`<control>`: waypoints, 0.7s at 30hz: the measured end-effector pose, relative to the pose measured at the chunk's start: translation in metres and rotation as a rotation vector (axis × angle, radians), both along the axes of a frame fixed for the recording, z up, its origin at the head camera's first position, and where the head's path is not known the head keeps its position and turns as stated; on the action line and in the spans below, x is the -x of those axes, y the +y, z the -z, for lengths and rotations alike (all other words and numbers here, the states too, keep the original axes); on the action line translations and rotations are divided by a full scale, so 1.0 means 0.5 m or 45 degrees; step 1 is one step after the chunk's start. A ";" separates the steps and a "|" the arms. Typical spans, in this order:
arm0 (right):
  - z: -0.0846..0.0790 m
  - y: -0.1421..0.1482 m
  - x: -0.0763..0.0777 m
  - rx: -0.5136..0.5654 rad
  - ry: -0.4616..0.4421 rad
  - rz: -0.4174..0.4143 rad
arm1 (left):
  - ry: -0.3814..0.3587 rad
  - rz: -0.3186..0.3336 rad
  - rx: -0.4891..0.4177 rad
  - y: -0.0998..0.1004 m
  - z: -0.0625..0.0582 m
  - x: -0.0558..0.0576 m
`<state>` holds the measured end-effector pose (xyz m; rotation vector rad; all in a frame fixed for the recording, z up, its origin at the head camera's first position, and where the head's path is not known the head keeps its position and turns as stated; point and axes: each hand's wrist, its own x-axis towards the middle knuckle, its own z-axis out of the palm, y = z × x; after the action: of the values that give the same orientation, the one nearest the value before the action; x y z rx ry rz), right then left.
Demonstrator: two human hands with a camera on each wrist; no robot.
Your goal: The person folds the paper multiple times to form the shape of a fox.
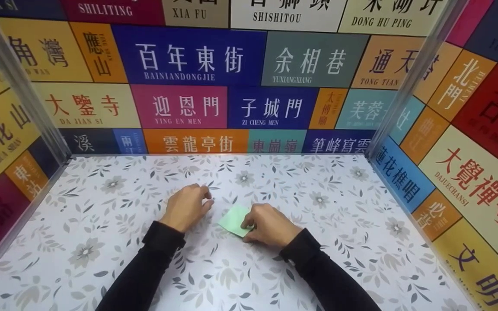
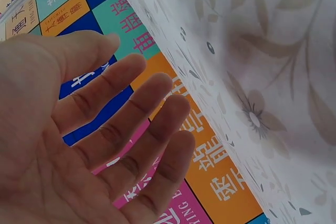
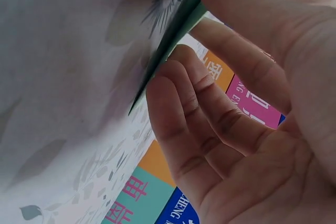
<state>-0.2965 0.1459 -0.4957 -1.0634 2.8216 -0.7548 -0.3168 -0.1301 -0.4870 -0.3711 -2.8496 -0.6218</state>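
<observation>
A small light-green piece of paper [image 1: 234, 220] lies on the floral-patterned tabletop near the middle. At its right side, my right hand [image 1: 271, 225] pinches the edge between thumb and fingers. From the right wrist, the green paper [image 3: 176, 38] is seen edge-on, with a dark gap along it that looks like a fold. The thumb is at its upper end, and the curled fingers [image 3: 168, 98] are beside it. My left hand [image 1: 187, 208] is to the left of the paper, apart from it. In the left wrist view its fingers [image 2: 152, 108] are loosely bent and hold nothing.
The white tabletop [image 1: 115, 216] has grey leaves and flowers printed on it. Behind it stands a wall of coloured sign panels [image 1: 188, 56], with similar panels at the left and right. Clear strips [image 1: 417, 73] run up the corners.
</observation>
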 end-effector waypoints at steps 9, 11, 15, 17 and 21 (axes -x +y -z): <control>0.001 -0.001 0.002 -0.023 -0.018 0.009 | -0.004 0.060 0.001 0.027 0.013 -0.015; 0.003 -0.002 0.002 -0.020 -0.022 0.004 | -0.018 0.074 -0.003 0.034 0.015 -0.022; 0.003 -0.002 0.004 -0.003 -0.026 0.003 | -0.028 0.095 -0.014 0.050 0.018 -0.036; 0.001 -0.002 0.005 0.019 -0.030 0.014 | -0.020 0.123 -0.022 0.059 0.018 -0.043; -0.002 -0.002 0.009 0.060 -0.042 0.032 | -0.016 0.218 -0.043 0.075 0.020 -0.054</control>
<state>-0.3008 0.1449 -0.4945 -1.0139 2.8083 -0.8368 -0.2897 -0.0925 -0.4968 -0.6127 -2.8353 -0.7038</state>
